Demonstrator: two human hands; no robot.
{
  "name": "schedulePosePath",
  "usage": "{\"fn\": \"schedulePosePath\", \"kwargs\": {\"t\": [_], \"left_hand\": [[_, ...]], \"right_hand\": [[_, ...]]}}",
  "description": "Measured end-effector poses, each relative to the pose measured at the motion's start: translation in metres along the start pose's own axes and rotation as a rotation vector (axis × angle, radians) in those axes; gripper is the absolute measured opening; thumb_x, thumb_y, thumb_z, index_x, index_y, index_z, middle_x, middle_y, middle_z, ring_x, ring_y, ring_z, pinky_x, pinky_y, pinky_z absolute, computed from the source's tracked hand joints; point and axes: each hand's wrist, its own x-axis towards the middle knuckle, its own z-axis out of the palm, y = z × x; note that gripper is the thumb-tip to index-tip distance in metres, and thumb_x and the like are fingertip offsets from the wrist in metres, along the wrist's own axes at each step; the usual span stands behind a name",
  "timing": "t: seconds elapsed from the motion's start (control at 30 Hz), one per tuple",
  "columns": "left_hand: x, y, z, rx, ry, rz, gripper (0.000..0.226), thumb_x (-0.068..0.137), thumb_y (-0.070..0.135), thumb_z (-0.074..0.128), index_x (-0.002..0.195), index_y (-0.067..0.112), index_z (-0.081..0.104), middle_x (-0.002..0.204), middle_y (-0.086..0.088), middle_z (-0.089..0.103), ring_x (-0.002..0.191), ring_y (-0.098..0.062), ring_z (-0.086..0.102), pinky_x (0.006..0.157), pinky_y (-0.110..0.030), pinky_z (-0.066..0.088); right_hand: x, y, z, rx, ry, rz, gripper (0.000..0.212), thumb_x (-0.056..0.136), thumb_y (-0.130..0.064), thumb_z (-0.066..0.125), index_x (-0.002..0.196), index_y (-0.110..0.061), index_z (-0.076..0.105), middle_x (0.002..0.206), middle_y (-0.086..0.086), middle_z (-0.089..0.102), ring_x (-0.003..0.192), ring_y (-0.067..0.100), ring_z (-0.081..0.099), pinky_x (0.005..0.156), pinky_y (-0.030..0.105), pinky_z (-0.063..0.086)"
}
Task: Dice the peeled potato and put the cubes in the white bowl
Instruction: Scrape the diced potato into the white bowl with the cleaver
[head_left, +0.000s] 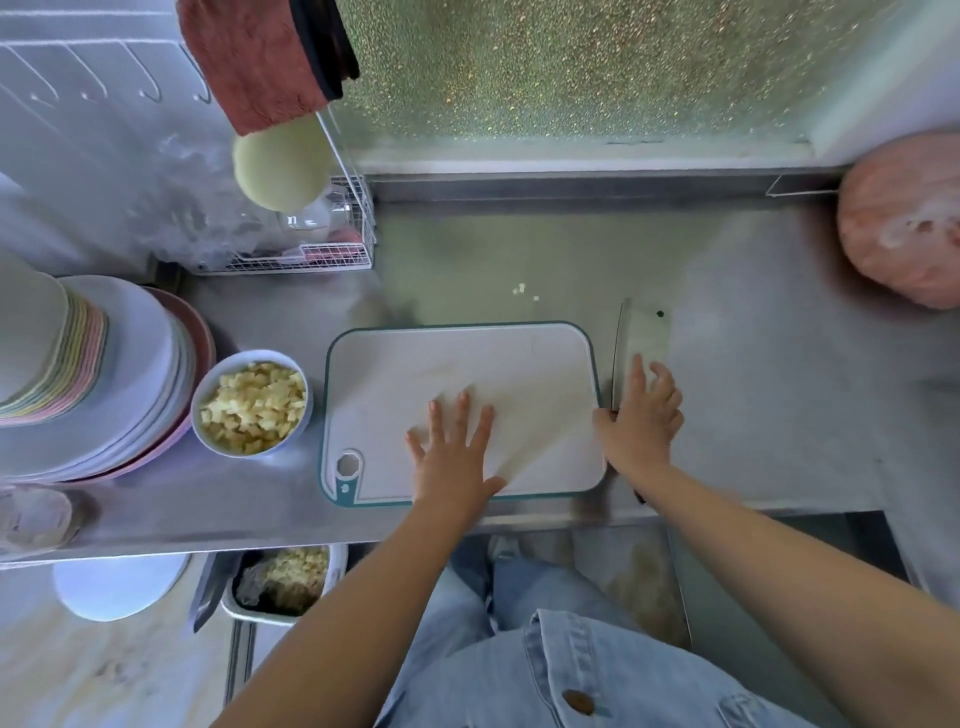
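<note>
Below the counter's front edge sits a metal tray (231, 605) holding dark scraps and some pale potato bits. On the steel counter (753, 395) the left hand (452, 457) lies flat on the white cutting board (519, 364), fingers spread and straight, grasping nothing. No potato shows on the board. The right hand (641, 421) rests on the cleaver (649, 332), which lies flat just beside the board's right edge. Its long axis runs near to far, with the handle under the wrist, pointing back toward the person. The fingers lie loosely over the blade rather than closed round the handle, so the knife looks released. The diced potato cubes (252, 408) fill the white bowl (307, 410), which stands just left of the board and is nearer the left hand. The bowl touches or almost touches a stack of plates (119, 395). Beyond the board's far edge a few stray potato bits (521, 289) lie on the counter, somewhat closer to the left hand. The dicing seems done. If anything remains, it is gathering those bits and carrying them leftward to the bowl. Farther back is a wire rack (358, 244).
</note>
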Motion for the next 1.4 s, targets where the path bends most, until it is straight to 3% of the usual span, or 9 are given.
{"fn": "schedulePosePath", "kwargs": {"t": [0.1,0.2,0.3,0.4,0.57,0.77,0.9,1.17,1.4], "left_hand": [[-0.010,0.004,0.004,-0.004,-0.010,-0.007,0.091,0.092,0.060,0.044,0.150,0.029,-0.019,0.156,-0.003,-0.029,0.143,-0.039,-0.021,0.113,-0.063,0.010],[-0.016,0.003,0.004,-0.013,-0.011,-0.007,0.086,0.092,0.062,0.042,0.152,0.029,-0.011,0.158,-0.002,-0.022,0.145,-0.038,-0.014,0.113,-0.060,0.016],[-0.014,-0.002,-0.008,-0.034,0.054,-0.013,0.067,0.096,0.055,0.036,0.152,0.026,0.013,0.160,-0.003,0.003,0.143,-0.032,0.013,0.109,-0.049,0.030],[-0.001,-0.010,-0.028,-0.081,0.155,-0.010,0.048,0.099,0.042,0.037,0.141,0.018,0.036,0.143,-0.005,0.036,0.122,-0.025,0.040,0.095,-0.038,0.042],[0.030,-0.024,-0.054,-0.213,0.162,-0.071,0.037,0.097,0.029,0.046,0.130,0.015,0.045,0.124,-0.008,0.047,0.111,-0.025,0.049,0.087,-0.036,0.046],[0.074,-0.035,-0.079,-0.278,0.101,-0.117,0.026,0.097,0.029,0.043,0.116,0.014,0.049,0.108,-0.007,0.060,0.099,-0.029,0.058,0.074,-0.032,0.040],[0.097,-0.041,-0.088,-0.308,0.067,-0.173,0.021,0.096,0.031,0.039,0.101,0.015,0.052,0.088,-0.005,0.061,0.082,-0.029,0.054,0.068,-0.030,0.037],[0.116,-0.052,-0.088,-0.371,0.068,-0.181,0.024,0.094,0.034,0.043,0.087,0.016,0.058,0.085,-0.005,0.064,0.073,-0.026,0.049,0.063,-0.028,0.035],[0.118,-0.055,-0.087,-0.393,0.074,-0.187,0.022,0.093,0.034,0.045,0.082,0.017,0.056,0.081,-0.005,0.063,0.071,-0.027,0.051,0.060,-0.027,0.034]], "right_hand": [[-0.012,-0.023,0.009,-0.063,-0.114,-0.379,0.078,0.087,-0.023,0.054,0.152,-0.022,0.011,0.159,0.005,0.000,0.144,0.028,0.009,0.113,0.044,0.019],[-0.020,-0.036,0.020,-0.160,-0.288,-0.521,0.070,0.092,-0.025,0.047,0.152,-0.022,0.012,0.161,0.000,-0.001,0.146,0.021,0.007,0.114,0.040,0.019],[-0.026,-0.034,0.026,-0.241,-0.283,-0.553,0.061,0.093,-0.027,0.045,0.149,-0.020,0.023,0.158,0.002,0.014,0.143,0.022,0.019,0.110,0.038,0.024],[-0.020,-0.033,0.023,-0.230,-0.175,-0.620,0.046,0.091,-0.024,0.047,0.136,-0.019,0.045,0.139,0.004,0.040,0.125,0.024,0.041,0.098,0.037,0.035],[0.019,-0.050,0.017,0.064,-0.211,-0.474,0.026,0.090,-0.017,0.053,0.115,-0.012,0.060,0.108,0.007,0.057,0.099,0.026,0.057,0.081,0.035,0.046],[0.086,-0.082,0.018,0.286,-0.115,-0.271,0.024,0.086,-0.009,0.058,0.110,-0.006,0.057,0.105,0.012,0.061,0.094,0.024,0.059,0.072,0.021,0.033],[0.122,-0.102,0.023,0.286,-0.080,-0.205,0.028,0.087,-0.010,0.058,0.114,-0.007,0.053,0.112,0.010,0.052,0.085,0.020,0.053,0.073,0.022,0.034],[0.142,-0.115,0.033,0.176,-0.055,-0.235,0.019,0.083,-0.005,0.059,0.102,-0.009,0.060,0.094,0.010,0.065,0.090,0.029,0.059,0.078,0.036,0.045],[0.150,-0.127,0.026,0.267,-0.094,-0.332,0.028,0.084,-0.008,0.062,0.111,-0.011,0.056,0.087,0.000,0.058,0.085,0.016,0.052,0.073,0.020,0.031]]}}
